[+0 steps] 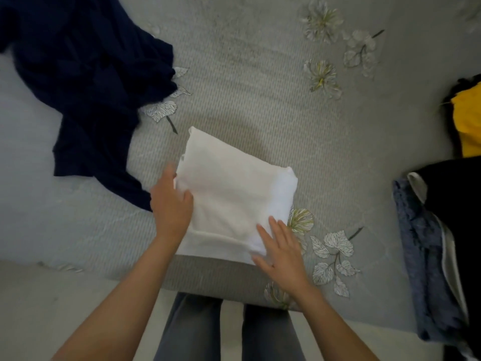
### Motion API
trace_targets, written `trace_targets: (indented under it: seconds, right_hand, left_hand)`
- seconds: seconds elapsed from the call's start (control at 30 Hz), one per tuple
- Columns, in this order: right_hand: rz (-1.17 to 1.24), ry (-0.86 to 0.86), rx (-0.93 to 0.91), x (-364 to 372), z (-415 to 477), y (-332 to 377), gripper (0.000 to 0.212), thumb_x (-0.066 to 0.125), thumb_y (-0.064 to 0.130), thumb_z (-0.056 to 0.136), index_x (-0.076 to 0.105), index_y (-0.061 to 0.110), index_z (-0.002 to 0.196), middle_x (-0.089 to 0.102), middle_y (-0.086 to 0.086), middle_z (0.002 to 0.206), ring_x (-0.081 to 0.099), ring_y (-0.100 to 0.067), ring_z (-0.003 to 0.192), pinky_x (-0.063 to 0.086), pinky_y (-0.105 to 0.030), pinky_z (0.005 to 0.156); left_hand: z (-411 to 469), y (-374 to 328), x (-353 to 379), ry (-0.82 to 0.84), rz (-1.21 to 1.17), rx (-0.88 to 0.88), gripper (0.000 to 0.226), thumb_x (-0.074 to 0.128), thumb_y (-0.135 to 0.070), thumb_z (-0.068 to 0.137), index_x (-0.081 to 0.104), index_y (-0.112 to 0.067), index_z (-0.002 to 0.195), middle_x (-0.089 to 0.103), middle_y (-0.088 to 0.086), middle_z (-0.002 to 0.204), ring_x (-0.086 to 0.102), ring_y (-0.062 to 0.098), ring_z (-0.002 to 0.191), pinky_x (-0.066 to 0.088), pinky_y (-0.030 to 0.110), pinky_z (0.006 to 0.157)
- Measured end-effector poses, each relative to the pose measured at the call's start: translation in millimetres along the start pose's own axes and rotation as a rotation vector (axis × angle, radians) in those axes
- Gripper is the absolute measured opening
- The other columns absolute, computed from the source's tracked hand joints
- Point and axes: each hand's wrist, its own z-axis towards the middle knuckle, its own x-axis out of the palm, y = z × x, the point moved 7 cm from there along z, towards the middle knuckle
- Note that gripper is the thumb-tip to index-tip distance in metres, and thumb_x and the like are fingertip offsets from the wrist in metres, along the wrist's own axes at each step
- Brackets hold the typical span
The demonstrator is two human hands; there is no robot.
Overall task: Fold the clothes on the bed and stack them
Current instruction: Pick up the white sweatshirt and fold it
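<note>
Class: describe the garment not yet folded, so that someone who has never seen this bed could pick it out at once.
On the grey leaf-printed bedspread, look to the far left. A navy garment lies there, loose and crumpled. The white cloth in the middle and the stack at the right are folded; it alone is not.

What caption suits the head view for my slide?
Left hand and right hand touch a folded white garment; navy garment lies unfolded beside it.

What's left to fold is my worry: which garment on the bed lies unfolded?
The navy garment at the far left: it sprawls crumpled, while the white garment in the middle is folded square and the pile at right is stacked.
</note>
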Motion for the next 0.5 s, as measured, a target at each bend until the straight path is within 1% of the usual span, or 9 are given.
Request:
trace_targets:
  seconds: [0.03, 0.1, 0.13, 0.17, 0.23, 0.3, 0.33, 0.4, 0.5]
  right_hand:
    - [0.004, 0.082, -0.003, 10, 0, -4, 0.07, 0.026, 0.069, 0.085, 0.007, 0.039, 0.145, 0.009, -0.003, 0.154, 0.001, -0.015, 0.141, 0.018, -0.048, 0.11]
    - [0.021, 0.323, 0.039, 27, 2, -11, 0.091, 0.047, 0.064, 0.08, -0.012, 0.037, 0.143, -0.023, 0.004, 0.148, -0.021, -0.009, 0.138, 0.008, -0.046, 0.117]
    - [-0.019, 0.393, 0.036, 32, 5, -14, 0.1, 0.058, 0.058, 0.077, -0.016, 0.033, 0.14, -0.029, 0.004, 0.145, -0.024, -0.01, 0.137, 0.006, -0.043, 0.118]
    - [-0.083, 0.381, -0.001, 30, 9, -16, 0.109, 0.067, 0.054, 0.072, -0.014, 0.029, 0.142, -0.027, 0.001, 0.146, -0.017, -0.014, 0.14, 0.011, -0.043, 0.117]
    - [-0.221, 0.278, -0.096, 29, 16, -15, 0.123, 0.084, 0.052, 0.048, 0.017, 0.023, 0.147, 0.008, -0.009, 0.155, 0.019, -0.026, 0.142, 0.038, -0.044, 0.103]
    - [-0.264, 0.185, -0.147, 36, 16, -15, 0.118, 0.091, 0.045, 0.03, 0.037, 0.024, 0.133, 0.038, -0.012, 0.142, 0.039, -0.03, 0.127, 0.052, -0.042, 0.086]
    - [-0.243, 0.165, -0.147, 38, 15, -15, 0.115, 0.093, 0.039, 0.027, 0.041, 0.024, 0.128, 0.044, -0.013, 0.135, 0.045, -0.031, 0.122, 0.053, -0.041, 0.081]
    - [-0.186, 0.07, -0.137, 31, 16, -14, 0.106, 0.094, 0.027, 0.023, 0.046, 0.022, 0.116, 0.053, -0.014, 0.123, 0.052, -0.031, 0.112, 0.056, -0.034, 0.07]
    - [-0.044, -0.084, -0.12, 9, 15, -16, 0.09, 0.093, 0.012, 0.022, 0.047, 0.02, 0.099, 0.06, -0.009, 0.1, 0.042, -0.019, 0.093, 0.051, -0.024, 0.048]
  left_hand:
    - [-5, -8, 1, -0.012, 0.206, 0.219, 0.051, 0.049, -0.016, 0.085, 0.039, -0.008, 0.135, 0.053, 0.015, 0.122, 0.046, 0.032, 0.111, 0.042, 0.042, 0.09]
    - [-40, -6, 25, 0.069, 0.484, 0.787, 0.048, 0.05, -0.038, 0.086, 0.043, -0.013, 0.126, 0.045, 0.015, 0.127, 0.043, 0.032, 0.114, 0.046, 0.047, 0.088]
    - [-60, 6, 41, 0.19, 0.595, 1.021, 0.055, 0.056, -0.047, 0.081, 0.043, -0.017, 0.125, 0.041, 0.013, 0.131, 0.041, 0.032, 0.117, 0.044, 0.047, 0.092]
    - [-75, 22, 53, 0.319, 0.708, 1.157, 0.072, 0.068, -0.053, 0.069, 0.041, -0.021, 0.127, 0.035, 0.013, 0.138, 0.037, 0.033, 0.122, 0.034, 0.05, 0.101]
    - [-79, 56, 65, 0.479, 0.919, 1.178, 0.116, 0.084, -0.05, 0.044, 0.027, -0.026, 0.142, 0.016, 0.012, 0.153, 0.025, 0.039, 0.134, 0.014, 0.057, 0.109]
    - [-67, 69, 64, 0.513, 0.987, 1.092, 0.133, 0.09, -0.035, 0.036, 0.016, -0.03, 0.146, 0.022, 0.012, 0.15, 0.032, 0.046, 0.132, 0.027, 0.066, 0.101]
    - [-61, 68, 63, 0.5, 0.972, 1.063, 0.129, 0.092, -0.029, 0.033, 0.023, -0.029, 0.143, 0.031, 0.014, 0.143, 0.042, 0.047, 0.125, 0.038, 0.066, 0.091]
    - [-48, 61, 62, 0.481, 0.929, 1.024, 0.111, 0.091, -0.015, 0.033, 0.039, -0.025, 0.131, 0.039, 0.02, 0.131, 0.051, 0.045, 0.114, 0.051, 0.056, 0.071]
    - [-36, 53, 59, 0.475, 0.764, 0.99, 0.096, 0.084, 0.005, 0.034, 0.045, -0.016, 0.12, 0.043, 0.018, 0.12, 0.05, 0.04, 0.105, 0.051, 0.035, 0.042]
